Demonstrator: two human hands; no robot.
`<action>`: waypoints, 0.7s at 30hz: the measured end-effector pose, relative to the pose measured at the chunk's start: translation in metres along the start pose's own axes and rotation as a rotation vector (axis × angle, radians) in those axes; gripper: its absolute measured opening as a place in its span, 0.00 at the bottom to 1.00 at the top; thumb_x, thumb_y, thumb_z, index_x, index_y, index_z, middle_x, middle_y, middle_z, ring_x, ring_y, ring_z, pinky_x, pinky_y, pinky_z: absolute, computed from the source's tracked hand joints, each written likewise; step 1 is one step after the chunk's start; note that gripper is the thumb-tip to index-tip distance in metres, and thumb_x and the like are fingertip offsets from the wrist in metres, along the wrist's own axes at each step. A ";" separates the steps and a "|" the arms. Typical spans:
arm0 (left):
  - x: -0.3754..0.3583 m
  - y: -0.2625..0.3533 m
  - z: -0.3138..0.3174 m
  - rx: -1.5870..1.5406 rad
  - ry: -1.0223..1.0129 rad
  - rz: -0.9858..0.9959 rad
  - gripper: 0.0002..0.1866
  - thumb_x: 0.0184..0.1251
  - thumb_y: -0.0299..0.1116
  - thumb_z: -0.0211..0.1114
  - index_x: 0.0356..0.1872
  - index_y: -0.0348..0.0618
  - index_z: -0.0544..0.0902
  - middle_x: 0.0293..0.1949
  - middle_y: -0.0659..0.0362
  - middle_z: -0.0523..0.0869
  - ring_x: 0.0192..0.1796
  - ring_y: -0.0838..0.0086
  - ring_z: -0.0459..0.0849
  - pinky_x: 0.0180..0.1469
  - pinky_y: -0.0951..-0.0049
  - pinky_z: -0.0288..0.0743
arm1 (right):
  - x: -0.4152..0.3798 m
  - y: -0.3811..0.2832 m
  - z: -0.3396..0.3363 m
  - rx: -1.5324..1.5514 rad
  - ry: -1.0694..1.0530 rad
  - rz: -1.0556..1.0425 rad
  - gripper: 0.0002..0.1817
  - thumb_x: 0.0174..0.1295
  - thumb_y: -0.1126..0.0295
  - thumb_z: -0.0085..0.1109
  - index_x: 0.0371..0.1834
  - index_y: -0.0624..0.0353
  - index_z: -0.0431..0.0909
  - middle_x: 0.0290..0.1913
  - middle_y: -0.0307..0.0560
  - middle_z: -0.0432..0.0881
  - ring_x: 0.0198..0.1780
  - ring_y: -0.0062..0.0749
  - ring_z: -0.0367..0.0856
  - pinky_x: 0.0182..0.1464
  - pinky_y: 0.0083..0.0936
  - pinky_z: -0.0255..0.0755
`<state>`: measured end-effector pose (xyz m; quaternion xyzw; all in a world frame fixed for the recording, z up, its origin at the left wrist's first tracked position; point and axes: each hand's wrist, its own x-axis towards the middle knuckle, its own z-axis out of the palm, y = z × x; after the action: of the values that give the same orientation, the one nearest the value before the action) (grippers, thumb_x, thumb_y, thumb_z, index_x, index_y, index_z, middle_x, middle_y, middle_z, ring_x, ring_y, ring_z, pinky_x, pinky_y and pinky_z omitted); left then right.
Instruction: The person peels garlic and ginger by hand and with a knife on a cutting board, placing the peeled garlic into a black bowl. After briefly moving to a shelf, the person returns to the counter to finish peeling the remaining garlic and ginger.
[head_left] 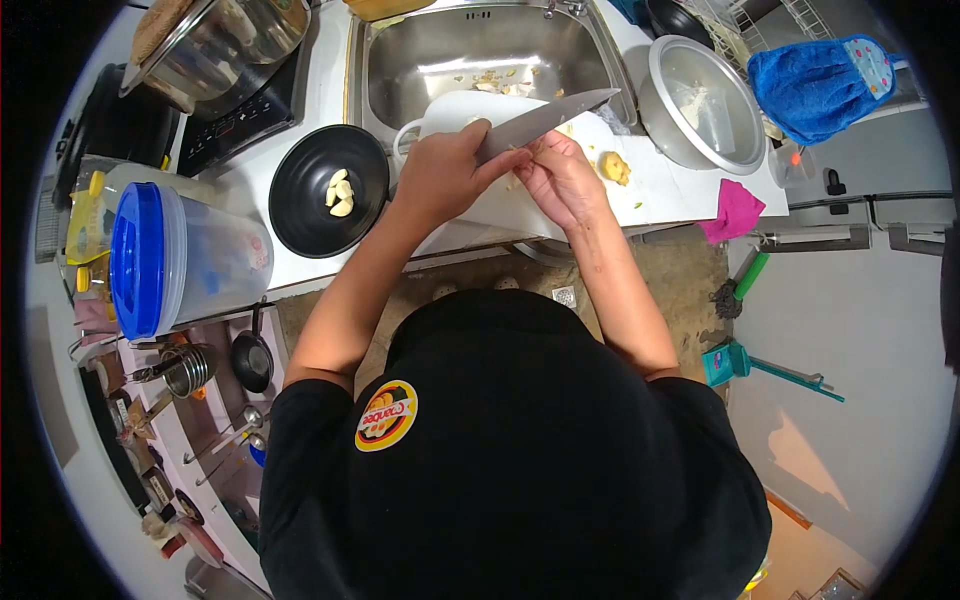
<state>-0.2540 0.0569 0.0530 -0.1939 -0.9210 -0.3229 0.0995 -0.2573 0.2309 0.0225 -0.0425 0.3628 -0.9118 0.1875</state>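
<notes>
My left hand [445, 170] is wrapped round the handle of a large knife [545, 122], whose blade points up to the right over a white cutting board [462, 106]. Palm up, my right hand [562, 182] pinches something small close to the blade and my left thumb; the fingers hide most of it. A knobbly yellowish piece [615, 168], like ginger, lies right of my right hand. Peeled pale cloves [341, 192] rest in a black pan [290, 205] to the left of my hands.
Behind the board is a steel sink [400, 88] with peel scraps. A metal bowl [741, 150] and pink cloth [733, 210] are at the right. On the left stand a blue-lidded container [225, 250] and a steel pot [235, 50] on a black cooktop [232, 130].
</notes>
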 end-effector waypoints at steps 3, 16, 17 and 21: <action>0.000 -0.001 0.008 0.006 0.047 0.036 0.29 0.61 0.60 0.62 0.25 0.38 0.75 0.18 0.48 0.78 0.25 0.50 0.81 0.27 0.56 0.72 | -0.004 0.000 0.003 0.031 0.088 0.012 0.09 0.63 0.83 0.46 0.44 0.65 0.74 0.41 0.45 0.80 0.39 0.25 0.78 0.45 0.20 0.74; 0.002 -0.006 0.014 0.070 0.095 0.069 0.25 0.62 0.57 0.62 0.26 0.41 0.74 0.18 0.49 0.79 0.25 0.51 0.81 0.26 0.57 0.72 | 0.001 -0.002 -0.011 0.209 0.033 0.166 0.06 0.64 0.81 0.48 0.40 0.65 0.76 0.40 0.48 0.81 0.39 0.27 0.78 0.44 0.22 0.75; 0.002 -0.006 0.013 0.071 0.091 0.062 0.25 0.63 0.57 0.62 0.27 0.42 0.74 0.18 0.50 0.79 0.25 0.51 0.81 0.26 0.57 0.72 | 0.003 -0.005 -0.016 0.178 0.008 0.187 0.05 0.64 0.80 0.49 0.39 0.64 0.76 0.39 0.47 0.81 0.38 0.27 0.78 0.44 0.23 0.74; 0.001 -0.002 0.015 0.068 0.127 0.106 0.22 0.63 0.52 0.65 0.29 0.41 0.74 0.18 0.50 0.78 0.23 0.53 0.80 0.25 0.59 0.70 | 0.005 -0.007 -0.025 0.138 -0.069 0.153 0.04 0.65 0.77 0.51 0.38 0.64 0.76 0.38 0.46 0.81 0.36 0.27 0.78 0.43 0.24 0.74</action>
<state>-0.2563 0.0656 0.0407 -0.2182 -0.9116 -0.2975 0.1810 -0.2692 0.2503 0.0089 -0.0330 0.2946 -0.9156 0.2716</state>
